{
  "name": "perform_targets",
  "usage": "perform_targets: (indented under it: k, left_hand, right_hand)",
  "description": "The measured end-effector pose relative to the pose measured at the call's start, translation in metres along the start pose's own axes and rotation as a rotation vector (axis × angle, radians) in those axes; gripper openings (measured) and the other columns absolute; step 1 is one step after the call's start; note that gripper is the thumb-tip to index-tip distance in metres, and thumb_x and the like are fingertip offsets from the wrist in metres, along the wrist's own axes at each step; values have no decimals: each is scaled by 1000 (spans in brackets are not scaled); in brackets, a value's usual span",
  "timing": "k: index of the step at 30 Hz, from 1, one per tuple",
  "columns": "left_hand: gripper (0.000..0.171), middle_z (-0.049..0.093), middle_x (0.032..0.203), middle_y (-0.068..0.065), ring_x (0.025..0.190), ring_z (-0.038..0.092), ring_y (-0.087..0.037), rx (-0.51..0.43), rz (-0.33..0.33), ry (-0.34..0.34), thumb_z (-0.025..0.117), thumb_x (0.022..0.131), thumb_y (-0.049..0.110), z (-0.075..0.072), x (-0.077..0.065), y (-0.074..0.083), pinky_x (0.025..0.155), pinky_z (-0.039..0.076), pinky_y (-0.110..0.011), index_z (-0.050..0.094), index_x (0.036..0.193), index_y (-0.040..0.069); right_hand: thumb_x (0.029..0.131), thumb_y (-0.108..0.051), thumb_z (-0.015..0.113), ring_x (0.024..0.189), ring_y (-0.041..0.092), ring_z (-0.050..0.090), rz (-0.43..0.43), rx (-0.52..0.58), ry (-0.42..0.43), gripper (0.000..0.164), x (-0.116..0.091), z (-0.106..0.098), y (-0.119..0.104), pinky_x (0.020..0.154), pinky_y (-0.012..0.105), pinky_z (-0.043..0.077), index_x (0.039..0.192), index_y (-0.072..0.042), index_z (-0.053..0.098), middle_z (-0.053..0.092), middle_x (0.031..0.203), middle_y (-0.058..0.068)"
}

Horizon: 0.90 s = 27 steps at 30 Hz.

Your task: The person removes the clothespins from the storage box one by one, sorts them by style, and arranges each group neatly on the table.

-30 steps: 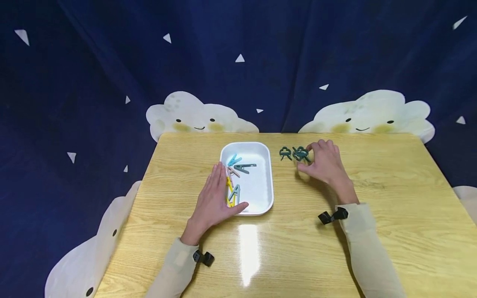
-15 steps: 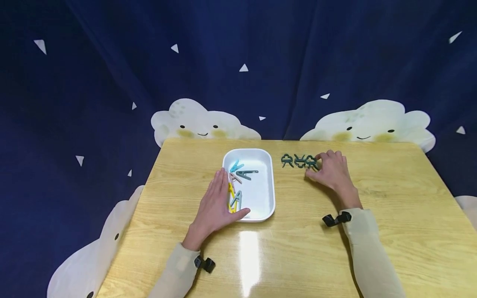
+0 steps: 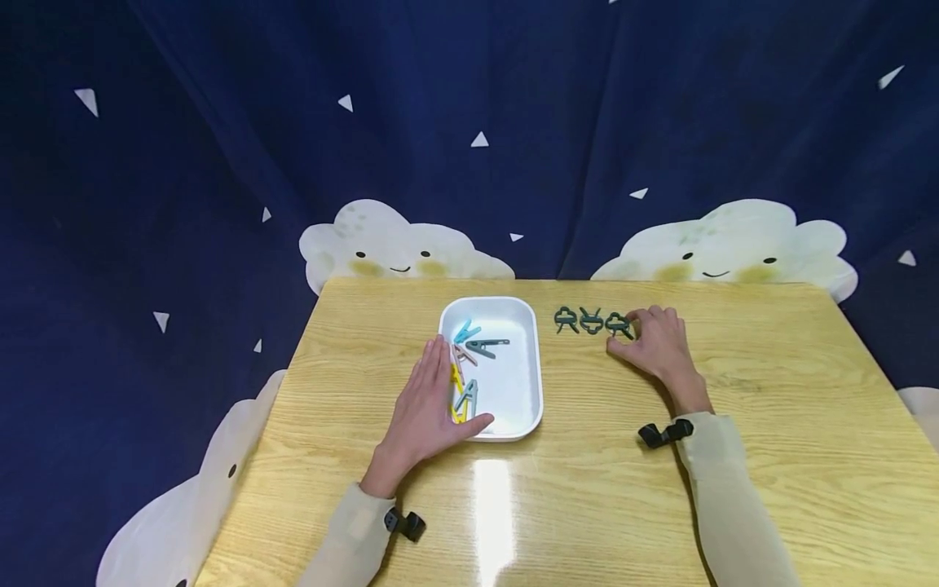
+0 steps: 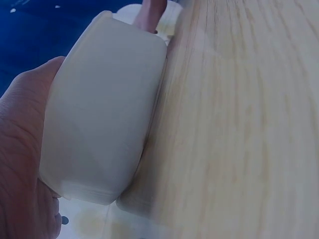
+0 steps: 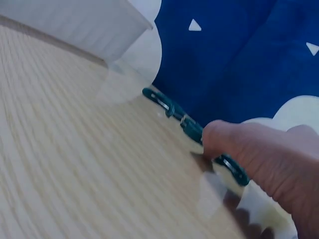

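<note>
My right hand (image 3: 656,346) pinches the rightmost dark green clip (image 3: 619,325) between thumb and fingers, low at the table. This clip has a lobed head and two short legs; the thumb hides part of it in the right wrist view. Two matching clips lie to its left in a row, a middle clip (image 3: 591,321) turned the other way round and a left clip (image 3: 565,319). My left hand (image 3: 421,399) rests along the left side of a white tray (image 3: 531,367), fingers straight, thumb stretched over the near rim.
Inside the tray lie several clothespins: a light blue clothespin (image 3: 465,332), a dark grey-green clothespin (image 3: 486,348), a pink clothespin (image 3: 465,355), a pale grey-blue clothespin (image 3: 469,395) and yellow ones partly behind my left hand. A dark blue curtain (image 3: 411,122) hangs behind the wooden table (image 3: 587,505).
The right hand has shifted the rightmost clip to the right, away from the middle one it overlapped, so all three now lie side by side. The left hand stays at the tray.
</note>
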<state>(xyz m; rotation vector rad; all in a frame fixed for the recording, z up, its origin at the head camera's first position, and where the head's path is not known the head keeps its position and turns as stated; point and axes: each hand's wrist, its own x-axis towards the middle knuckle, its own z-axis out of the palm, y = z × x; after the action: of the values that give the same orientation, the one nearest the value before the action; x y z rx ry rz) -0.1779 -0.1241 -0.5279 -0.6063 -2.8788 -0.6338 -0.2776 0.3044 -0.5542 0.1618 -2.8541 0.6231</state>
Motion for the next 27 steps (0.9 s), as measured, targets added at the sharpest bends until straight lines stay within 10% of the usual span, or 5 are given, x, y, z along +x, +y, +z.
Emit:
perform_targets:
  k: [27]
  left_hand:
    - [134, 2, 176, -16, 162, -1, -27, 7, -2, -21, 57, 80, 88, 0, 1, -3, 130, 17, -46, 5, 166, -1]
  right_hand:
    - [87, -46, 78, 92, 38, 35, 18, 186, 71, 69, 2, 17, 14, 88, 57, 27, 132, 4, 65, 45, 86, 14]
